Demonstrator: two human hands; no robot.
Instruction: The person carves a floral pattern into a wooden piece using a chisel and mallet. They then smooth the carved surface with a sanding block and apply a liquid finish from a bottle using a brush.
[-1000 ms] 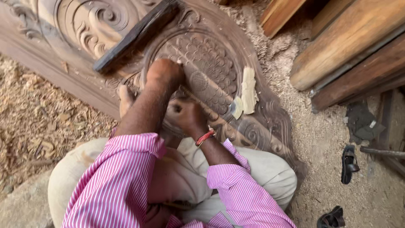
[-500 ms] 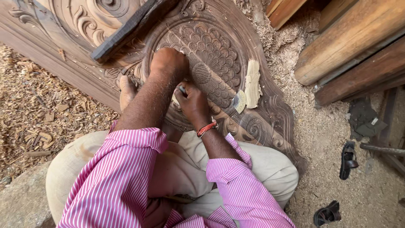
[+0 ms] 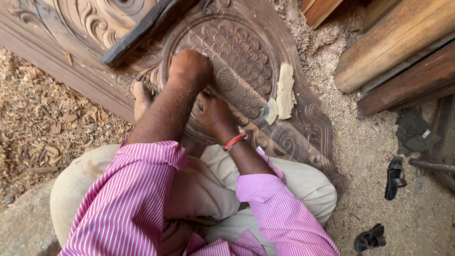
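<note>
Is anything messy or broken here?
Nothing looks broken. Wood shavings cover the ground beside the carved panel, and two dark sandals lie apart on the dusty floor, not side by side.

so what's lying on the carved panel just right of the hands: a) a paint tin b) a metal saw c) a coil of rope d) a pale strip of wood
d: a pale wood strip lies on the carved panel, apart from the right hand; nothing like the other three shows.

sawdust-strewn dirt floor [image 3: 407, 142], wood shavings [image 3: 42, 118] at left — stacked timber beams [image 3: 393, 52] and dark sandals [image 3: 394, 176] in daylight.
</note>
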